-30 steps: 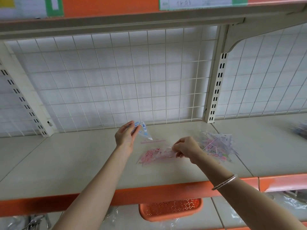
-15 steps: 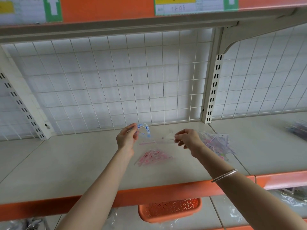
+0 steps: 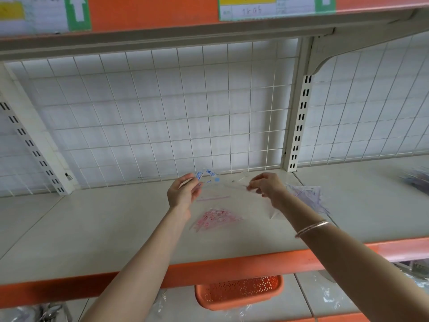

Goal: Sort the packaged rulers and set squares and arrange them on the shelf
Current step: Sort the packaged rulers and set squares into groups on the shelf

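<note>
A clear blue-printed packet (image 3: pixel 210 177), seemingly a set square though its outline is hard to read, is held in the air above and behind the pink-printed packet (image 3: pixel 217 220), which lies flat on the cream shelf (image 3: pixel 92 228); the left hand (image 3: pixel 183 194) is up and to the left of the pink-printed packet, its thumb and fingers (image 3: pixel 196 182) pinching the blue-printed end; the right hand (image 3: pixel 267 187) is up and to the right of it, its fingers curled and pinching the packet's thin clear far end, so the packet stretches between the two hands; a thin bracelet (image 3: pixel 311 228) circles the right wrist, to the right of the pink-printed packet. A loose pile of purple-printed packets (image 3: pixel 306 196) lies on the shelf further right of the pink-printed packet, partly hidden by the right forearm; what each one contains is too blurred to tell. Behind the pink-printed packet a white wire grid (image 3: pixel 162 112) backs the shelf, with a slotted upright (image 3: pixel 299 126) behind and to its right; below it and nearer the camera, under the shelf's orange front edge, an orange basket (image 3: pixel 239 291) with a perforated wall sits on the lower level; high above it a paper label (image 3: pixel 267 8) is stuck on the orange strip of the upper shelf.
</note>
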`<state>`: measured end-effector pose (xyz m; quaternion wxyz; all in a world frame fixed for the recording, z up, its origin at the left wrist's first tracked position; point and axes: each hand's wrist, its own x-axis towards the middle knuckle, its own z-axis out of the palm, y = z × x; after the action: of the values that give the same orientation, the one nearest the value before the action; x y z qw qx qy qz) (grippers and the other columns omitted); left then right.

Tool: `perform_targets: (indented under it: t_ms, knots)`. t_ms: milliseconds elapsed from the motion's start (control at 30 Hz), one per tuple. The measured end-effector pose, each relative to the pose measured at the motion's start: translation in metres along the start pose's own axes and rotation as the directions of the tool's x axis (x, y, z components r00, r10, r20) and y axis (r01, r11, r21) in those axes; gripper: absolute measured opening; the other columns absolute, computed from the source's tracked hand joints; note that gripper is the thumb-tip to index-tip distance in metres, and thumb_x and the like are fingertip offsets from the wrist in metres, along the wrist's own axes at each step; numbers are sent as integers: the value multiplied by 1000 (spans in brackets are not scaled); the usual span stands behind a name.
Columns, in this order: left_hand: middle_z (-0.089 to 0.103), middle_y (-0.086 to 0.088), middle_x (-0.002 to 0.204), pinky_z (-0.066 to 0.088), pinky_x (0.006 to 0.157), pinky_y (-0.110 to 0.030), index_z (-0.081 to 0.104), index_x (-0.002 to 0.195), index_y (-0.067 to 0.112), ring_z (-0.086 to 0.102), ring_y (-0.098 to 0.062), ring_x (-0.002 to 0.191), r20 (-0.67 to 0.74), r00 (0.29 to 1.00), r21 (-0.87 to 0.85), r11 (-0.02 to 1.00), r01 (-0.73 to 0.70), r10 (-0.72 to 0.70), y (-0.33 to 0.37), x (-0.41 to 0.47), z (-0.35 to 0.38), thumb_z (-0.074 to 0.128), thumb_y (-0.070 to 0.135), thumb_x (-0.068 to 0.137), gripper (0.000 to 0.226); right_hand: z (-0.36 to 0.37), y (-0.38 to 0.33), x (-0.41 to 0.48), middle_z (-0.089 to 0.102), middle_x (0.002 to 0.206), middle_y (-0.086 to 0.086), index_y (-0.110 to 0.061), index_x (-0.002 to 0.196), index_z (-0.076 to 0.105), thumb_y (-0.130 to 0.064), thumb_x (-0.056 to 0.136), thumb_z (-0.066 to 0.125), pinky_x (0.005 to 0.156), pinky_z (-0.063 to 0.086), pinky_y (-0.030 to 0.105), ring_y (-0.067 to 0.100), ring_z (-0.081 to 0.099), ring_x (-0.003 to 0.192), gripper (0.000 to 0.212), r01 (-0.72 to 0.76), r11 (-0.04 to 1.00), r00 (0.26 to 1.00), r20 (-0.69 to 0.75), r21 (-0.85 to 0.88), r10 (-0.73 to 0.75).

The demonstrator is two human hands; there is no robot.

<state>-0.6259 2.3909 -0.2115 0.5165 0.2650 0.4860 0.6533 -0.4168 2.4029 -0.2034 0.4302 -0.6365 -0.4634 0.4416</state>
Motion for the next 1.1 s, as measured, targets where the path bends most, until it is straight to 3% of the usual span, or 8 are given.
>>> perform_targets:
  t_ms: [100,267,433,533,700,833,1000,1100]
  knots:
    - [67,-8,85,54,63,-19,59,95,14,65,-14,70,-2,1000,25,1000,0,0,-2,0,1,66,0,85,19,-6,-2,16,58,41,-6,-12,69,53,10,84,56,33,31,8,9,46,51,27,-17,1000,998,-61,19,18]
    - [67,-10,87,53,66,-21,59,95,13,66,-17,73,-26,1000,27,1000,5,-4,-4,5,-1,65,-2,85,19,-5,1,33,57,62,5,-14,71,50,6,89,46,35,30,9,5,46,46,27,-29,998,996,-85,-62,24]
    - [65,-11,90,54,62,-18,57,109,9,64,-15,69,-116,992,42,999,-34,39,1,16,-11,62,-3,87,25,21,-9,37,61,67,4,-14,71,56,7,83,57,37,31,10,7,47,54,24,11,997,999,41,-71,-8]
    - [63,-12,95,55,59,-17,58,106,9,64,-14,68,-157,986,39,998,-57,63,12,22,-24,62,-3,87,23,51,-17,36,63,57,0,-12,71,60,7,77,64,45,36,16,11,45,55,21,23,997,991,133,-75,-12]
    - [62,-14,100,55,63,-18,58,98,13,63,-14,67,-199,975,39,995,-92,98,31,33,-49,61,-3,88,19,106,-31,24,60,64,2,-12,69,60,6,72,72,47,36,18,12,46,59,22,82,989,957,288,-126,-43]
    - [62,-15,99,54,69,-22,58,99,13,64,-15,69,-192,976,34,995,-94,99,40,43,-61,62,-3,87,20,137,-32,20,58,68,3,-13,68,60,7,74,70,51,38,19,13,48,61,22,111,985,941,332,-132,-62]
    - [63,-17,100,53,66,-22,59,104,12,64,-15,72,-178,980,45,996,-80,87,42,48,-66,62,-1,88,21,137,-33,23,59,67,3,-11,70,62,6,73,71,38,35,9,12,50,60,19,115,989,937,342,-98,-75]
    - [64,-18,103,53,63,-21,59,106,11,65,-15,72,-177,981,50,996,-70,78,43,50,-69,62,-1,88,22,148,-36,19,60,67,1,-12,71,66,1,69,76,38,33,9,11,47,61,17,131,986,926,367,-104,-84]
